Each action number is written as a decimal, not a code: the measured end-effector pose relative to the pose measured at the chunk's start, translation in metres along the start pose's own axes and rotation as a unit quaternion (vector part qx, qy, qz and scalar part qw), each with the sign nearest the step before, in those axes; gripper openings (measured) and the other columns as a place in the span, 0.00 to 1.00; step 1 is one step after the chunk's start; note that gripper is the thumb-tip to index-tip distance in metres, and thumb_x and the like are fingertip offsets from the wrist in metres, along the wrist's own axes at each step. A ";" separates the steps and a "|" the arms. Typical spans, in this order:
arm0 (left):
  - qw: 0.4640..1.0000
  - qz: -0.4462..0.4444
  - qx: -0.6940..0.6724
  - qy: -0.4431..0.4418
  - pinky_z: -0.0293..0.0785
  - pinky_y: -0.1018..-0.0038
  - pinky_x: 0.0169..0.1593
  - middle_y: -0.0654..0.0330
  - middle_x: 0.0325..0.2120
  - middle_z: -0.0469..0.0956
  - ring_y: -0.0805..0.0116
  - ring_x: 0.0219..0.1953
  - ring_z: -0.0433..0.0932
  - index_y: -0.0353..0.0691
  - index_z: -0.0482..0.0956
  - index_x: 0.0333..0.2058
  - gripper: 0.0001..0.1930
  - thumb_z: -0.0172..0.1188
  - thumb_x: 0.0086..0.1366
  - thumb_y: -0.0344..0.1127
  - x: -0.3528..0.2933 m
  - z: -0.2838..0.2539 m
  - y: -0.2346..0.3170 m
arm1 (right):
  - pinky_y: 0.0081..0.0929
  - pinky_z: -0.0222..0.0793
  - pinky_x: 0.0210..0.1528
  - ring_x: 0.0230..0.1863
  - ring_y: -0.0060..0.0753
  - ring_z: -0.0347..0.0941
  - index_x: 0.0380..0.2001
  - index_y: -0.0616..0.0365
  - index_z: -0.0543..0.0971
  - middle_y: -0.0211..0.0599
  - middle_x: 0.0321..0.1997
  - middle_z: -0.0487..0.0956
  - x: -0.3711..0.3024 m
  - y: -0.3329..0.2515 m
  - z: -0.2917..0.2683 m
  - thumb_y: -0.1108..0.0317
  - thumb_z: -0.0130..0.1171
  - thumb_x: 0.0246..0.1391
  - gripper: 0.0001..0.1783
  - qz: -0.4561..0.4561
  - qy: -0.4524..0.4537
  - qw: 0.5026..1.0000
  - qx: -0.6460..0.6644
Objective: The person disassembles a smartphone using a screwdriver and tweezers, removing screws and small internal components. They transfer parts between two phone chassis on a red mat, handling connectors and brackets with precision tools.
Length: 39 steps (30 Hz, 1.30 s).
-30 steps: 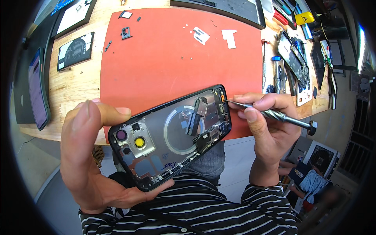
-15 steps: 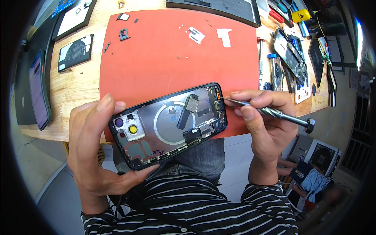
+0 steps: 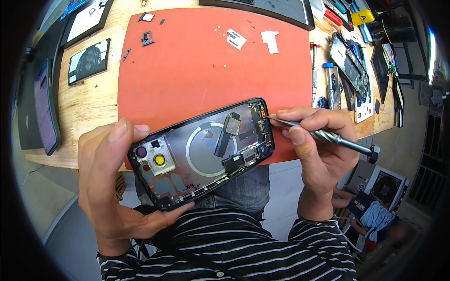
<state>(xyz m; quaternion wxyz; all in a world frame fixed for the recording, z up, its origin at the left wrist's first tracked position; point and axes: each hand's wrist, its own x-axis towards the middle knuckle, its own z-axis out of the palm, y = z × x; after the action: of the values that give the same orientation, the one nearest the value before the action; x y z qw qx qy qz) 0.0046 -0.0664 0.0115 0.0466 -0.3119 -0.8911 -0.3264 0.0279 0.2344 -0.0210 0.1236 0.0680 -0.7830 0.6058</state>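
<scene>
An opened phone housing [image 3: 180, 154], its inside facing up, is held aloft, tilted, over the near edge of an orange-red mat [image 3: 211, 89]. A loose dark strip-shaped part [image 3: 225, 140] lies across the pale ring inside it, and a yellow disc [image 3: 160, 159] shows at its left end. The person's left hand [image 3: 101, 185] spreads wide around that end, gripping the housing between digits on its far and near edges. At the mat's near right corner, the right hand [image 3: 326, 154] pinches a slim metal screwdriver [image 3: 347, 142], fingers closed on it, its tip beside a small orange part [image 3: 263, 113] at the housing's right end; whether the two touch cannot be told. Toward the mat's far edge lie two white pieces [image 3: 270, 42] and a small dark frame [image 3: 147, 38]. A black battery [image 3: 88, 65] rests left of the mat on the wooden table [image 3: 89, 105]; a dismantled phone [image 3: 349, 68] sits among tools to the mat's right.
</scene>
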 end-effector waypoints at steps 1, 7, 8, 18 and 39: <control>1.000 0.000 -0.007 0.005 0.72 0.54 0.64 0.44 0.53 0.79 0.50 0.57 0.78 0.28 0.60 0.72 0.67 0.88 0.38 0.50 -0.001 0.001 0.000 | 0.36 0.88 0.50 0.46 0.47 0.87 0.43 0.65 0.72 0.63 0.45 0.85 0.000 0.001 -0.001 0.79 0.64 0.66 0.10 -0.007 -0.008 1.000 -0.009; 1.000 0.005 -0.016 0.012 0.71 0.55 0.64 0.44 0.53 0.79 0.51 0.57 0.78 0.28 0.60 0.73 0.66 0.88 0.38 0.49 -0.001 0.001 -0.001 | 0.36 0.88 0.49 0.45 0.48 0.88 0.43 0.66 0.72 0.63 0.44 0.85 -0.001 -0.001 0.000 0.79 0.63 0.66 0.09 0.006 0.003 1.000 0.007; 1.000 0.004 -0.011 0.007 0.71 0.55 0.64 0.44 0.53 0.79 0.51 0.57 0.78 0.28 0.60 0.72 0.66 0.88 0.38 0.49 0.000 0.001 -0.001 | 0.36 0.89 0.48 0.45 0.48 0.88 0.44 0.66 0.72 0.62 0.44 0.84 0.000 -0.001 0.000 0.79 0.62 0.67 0.09 0.011 0.014 1.000 0.020; 1.000 -0.010 0.009 -0.008 0.72 0.53 0.65 0.42 0.53 0.79 0.49 0.56 0.80 0.25 0.61 0.71 0.63 0.87 0.40 0.47 -0.002 0.000 -0.005 | 0.40 0.89 0.48 0.43 0.49 0.88 0.44 0.66 0.71 0.63 0.44 0.84 -0.004 0.003 -0.003 0.79 0.62 0.66 0.10 -0.002 0.005 1.000 0.028; 0.999 0.017 -0.009 -0.048 0.72 0.54 0.61 0.46 0.55 0.80 0.44 0.55 0.78 0.29 0.71 0.66 0.50 0.84 0.46 0.42 0.011 0.002 -0.019 | 0.37 0.89 0.44 0.40 0.45 0.87 0.45 0.66 0.70 0.59 0.42 0.84 -0.012 0.004 -0.008 0.73 0.58 0.71 0.09 0.037 0.073 0.993 0.082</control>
<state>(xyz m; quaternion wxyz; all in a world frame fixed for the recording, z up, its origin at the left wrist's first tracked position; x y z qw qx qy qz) -0.0146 -0.0704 0.0025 0.0068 -0.3428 -0.8838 -0.3183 0.0392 0.2425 -0.0261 0.1524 0.0045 -0.7214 0.6755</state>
